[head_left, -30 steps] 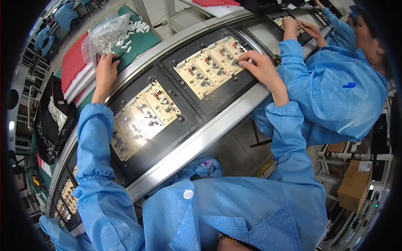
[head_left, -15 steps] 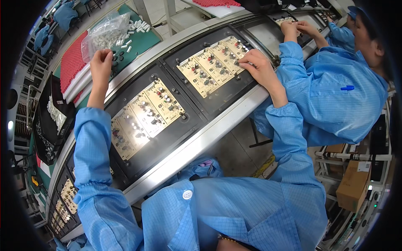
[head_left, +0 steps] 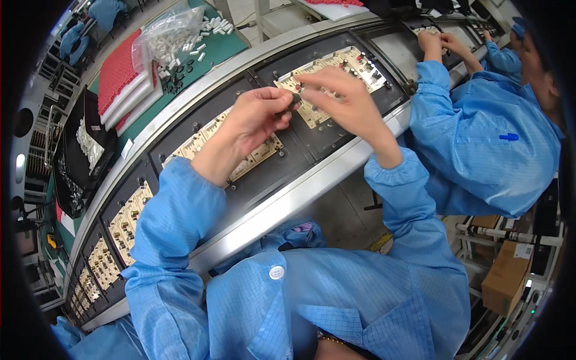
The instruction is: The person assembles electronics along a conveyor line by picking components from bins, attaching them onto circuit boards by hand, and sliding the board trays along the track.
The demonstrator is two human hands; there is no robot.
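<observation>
Our left hand [head_left: 252, 123] has come away from the bag [head_left: 165, 30] of white parts and now meets our right hand [head_left: 345, 99] above the circuit board [head_left: 336, 69]; both pinch a small dark part [head_left: 295, 99]; more white parts lie loose on the green mat [head_left: 222, 45].

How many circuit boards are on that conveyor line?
About 6, though some may be hidden: one far right, one behind the hands, one under the left wrist, and three down the line at left.
</observation>
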